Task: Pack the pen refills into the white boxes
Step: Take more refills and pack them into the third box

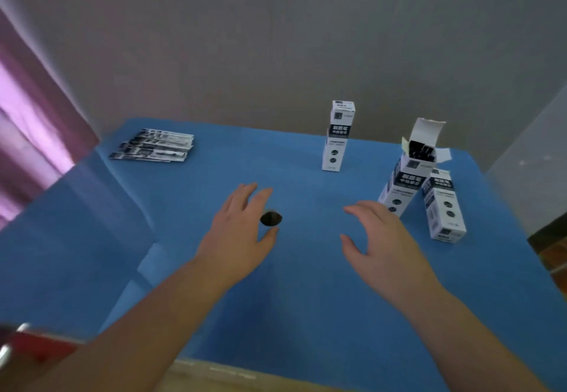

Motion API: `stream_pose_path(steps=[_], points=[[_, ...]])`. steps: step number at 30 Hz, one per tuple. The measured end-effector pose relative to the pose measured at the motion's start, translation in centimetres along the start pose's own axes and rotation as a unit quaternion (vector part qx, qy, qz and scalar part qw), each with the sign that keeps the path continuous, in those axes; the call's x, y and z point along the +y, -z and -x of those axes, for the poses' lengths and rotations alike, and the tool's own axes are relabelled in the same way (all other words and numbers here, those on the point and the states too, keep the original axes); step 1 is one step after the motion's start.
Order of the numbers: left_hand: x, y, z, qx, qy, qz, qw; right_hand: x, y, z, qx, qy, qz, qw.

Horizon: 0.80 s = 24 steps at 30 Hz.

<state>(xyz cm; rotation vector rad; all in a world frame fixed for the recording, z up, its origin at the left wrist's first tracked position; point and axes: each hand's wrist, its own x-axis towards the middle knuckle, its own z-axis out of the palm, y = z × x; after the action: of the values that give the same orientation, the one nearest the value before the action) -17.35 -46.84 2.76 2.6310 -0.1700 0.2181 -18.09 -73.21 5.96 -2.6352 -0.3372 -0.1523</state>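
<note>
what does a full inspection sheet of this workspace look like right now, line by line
surface: blue cloth-covered table, its left side creased.
job's things: closed upright white cardboard box at the back; open white box with raised flap showing dark refill ends, tilted against a shorter closed white box; stack of flat unfolded white box blanks far left.
clutter: small dark round object by the left thumb, too blurred to identify.
grippers: left hand and right hand are both open with fingers spread; contact with the dark object is unclear.
cables: nothing seen.
surroundings: grey wall, pink curtain, red object at lower left.
</note>
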Motion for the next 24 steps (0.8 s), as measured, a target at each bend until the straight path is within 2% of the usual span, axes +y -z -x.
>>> stream_pose_path(steps=[5,11,17,24], points=[[0.7,2.0,1.7,-0.006,0.035,-0.015,0.999,-0.9,-1.0,-1.5,-0.006,0.035,-0.047,0.998],[-1.9,4.6,3.7,0.020,0.077,-0.022,0.997,-3.9,-3.5,-3.2,-0.032,0.064,-0.067,0.995],[-8.9,6.9,3.2,0.048,0.107,-0.002,0.993,-8.9,-6.0,-6.8,-0.026,0.094,-0.042,0.994],[-20.1,11.2,-0.4,0.063,0.090,-0.003,0.994,-16.3,-9.5,-12.7,0.002,0.046,-0.001,0.999]])
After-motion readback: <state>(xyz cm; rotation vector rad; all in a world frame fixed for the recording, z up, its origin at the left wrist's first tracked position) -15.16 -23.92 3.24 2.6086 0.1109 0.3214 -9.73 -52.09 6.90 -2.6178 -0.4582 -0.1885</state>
